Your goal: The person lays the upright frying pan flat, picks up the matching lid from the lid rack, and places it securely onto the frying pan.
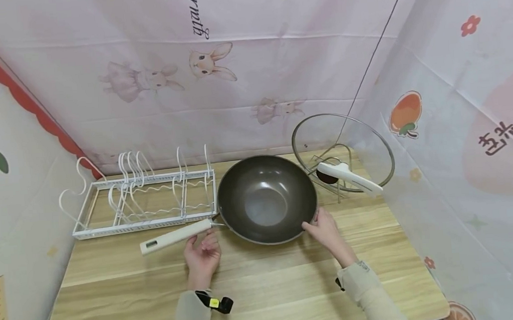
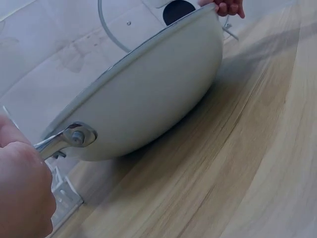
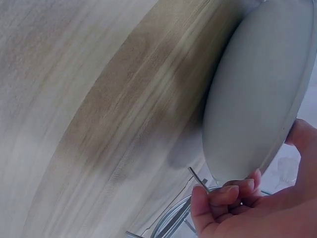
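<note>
A wok (image 1: pixel 266 199) with a dark inside, a pale outside (image 2: pixel 148 89) and a long cream handle (image 1: pixel 176 236) stands on the wooden table. My right hand (image 1: pixel 324 229) pinches its near right rim, thumb over the edge and curled fingers (image 3: pixel 230 193) against the outside. Just below the handle, close to its metal joint (image 2: pixel 74 137), is my left hand (image 1: pixel 202 254), palm turned up and fingers loosely curled. No finger lies over the handle in the head view. In the left wrist view this hand overlaps the handle and hides it.
Left of the wok stands a white wire rack (image 1: pixel 146 224) with upright loops, its right end near the wok's rim. At the back right a glass lid (image 1: pixel 392 154) with a white handle (image 1: pixel 350 176) leans in a wire stand (image 1: pixel 349 157). Printed cloth walls (image 1: pixel 251 95) enclose the table (image 1: pixel 267 295).
</note>
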Motion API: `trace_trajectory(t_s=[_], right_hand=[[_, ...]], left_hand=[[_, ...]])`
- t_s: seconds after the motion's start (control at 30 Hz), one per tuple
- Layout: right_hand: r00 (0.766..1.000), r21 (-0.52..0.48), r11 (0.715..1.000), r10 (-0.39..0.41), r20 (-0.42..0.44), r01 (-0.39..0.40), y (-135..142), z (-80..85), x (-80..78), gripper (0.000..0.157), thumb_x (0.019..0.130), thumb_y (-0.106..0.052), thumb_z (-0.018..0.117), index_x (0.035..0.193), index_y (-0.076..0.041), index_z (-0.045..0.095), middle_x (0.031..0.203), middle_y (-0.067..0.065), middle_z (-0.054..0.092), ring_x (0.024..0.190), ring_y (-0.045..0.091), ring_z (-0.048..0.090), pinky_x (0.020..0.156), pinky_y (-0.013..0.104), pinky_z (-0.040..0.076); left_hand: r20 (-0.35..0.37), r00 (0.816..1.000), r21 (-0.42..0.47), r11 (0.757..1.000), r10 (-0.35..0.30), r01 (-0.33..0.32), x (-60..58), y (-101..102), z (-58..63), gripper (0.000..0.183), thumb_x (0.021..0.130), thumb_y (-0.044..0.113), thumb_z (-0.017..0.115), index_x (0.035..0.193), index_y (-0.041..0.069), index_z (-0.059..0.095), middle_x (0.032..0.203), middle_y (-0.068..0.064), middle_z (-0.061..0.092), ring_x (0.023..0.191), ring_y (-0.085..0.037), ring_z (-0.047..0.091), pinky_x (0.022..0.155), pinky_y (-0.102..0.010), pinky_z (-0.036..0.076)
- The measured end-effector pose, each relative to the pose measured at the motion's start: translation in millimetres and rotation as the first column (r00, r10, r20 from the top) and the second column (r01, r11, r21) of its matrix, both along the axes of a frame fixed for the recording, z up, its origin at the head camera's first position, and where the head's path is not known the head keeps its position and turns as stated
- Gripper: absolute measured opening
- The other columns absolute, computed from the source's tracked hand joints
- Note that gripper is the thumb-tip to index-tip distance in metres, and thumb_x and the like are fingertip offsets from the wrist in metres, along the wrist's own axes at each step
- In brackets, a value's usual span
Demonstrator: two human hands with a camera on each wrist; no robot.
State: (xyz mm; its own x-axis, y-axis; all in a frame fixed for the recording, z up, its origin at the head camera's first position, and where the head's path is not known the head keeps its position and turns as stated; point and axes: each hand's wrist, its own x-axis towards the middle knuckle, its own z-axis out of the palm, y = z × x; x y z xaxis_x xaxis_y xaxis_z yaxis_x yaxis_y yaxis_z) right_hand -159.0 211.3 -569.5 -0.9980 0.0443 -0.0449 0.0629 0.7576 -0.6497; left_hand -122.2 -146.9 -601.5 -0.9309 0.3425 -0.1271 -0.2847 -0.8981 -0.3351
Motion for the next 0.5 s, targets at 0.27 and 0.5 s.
trace_trajectory(t_s=[0.27, 0.5], right_hand=[[1.000, 0.012, 1.000, -0.001, 0.004, 0.001, -0.2, 1.1, -0.2, 0.035, 0.080, -0.023, 0.071, 0.094, -0.001, 0.047, 0.086, 0.012, 0.048, 0.080, 0.029, 0.047, 0.070, 0.042, 0.043], [0.999, 0.079, 0.997, 0.019, -0.032, -0.017, -0.2, 4.5, 0.7, 0.035, 0.080, -0.026, 0.072, 0.091, -0.002, 0.048, 0.084, 0.010, 0.048, 0.077, 0.028, 0.047, 0.068, 0.040, 0.043]], left_hand=[[0.004, 1.000, -0.031, 0.999, -0.007, 0.007, 0.7, -4.6, 4.1, 0.030, 0.089, 0.026, 0.033, 0.100, -0.001, 0.041, 0.068, 0.003, 0.029, 0.056, -0.009, 0.029, 0.050, -0.023, 0.034], [0.022, 0.999, -0.107, 0.994, 0.023, -0.021, 3.9, -0.3, 6.9, 0.026, 0.092, 0.023, 0.027, 0.099, 0.001, 0.039, 0.067, 0.000, 0.033, 0.058, -0.008, 0.028, 0.051, -0.022, 0.035]])
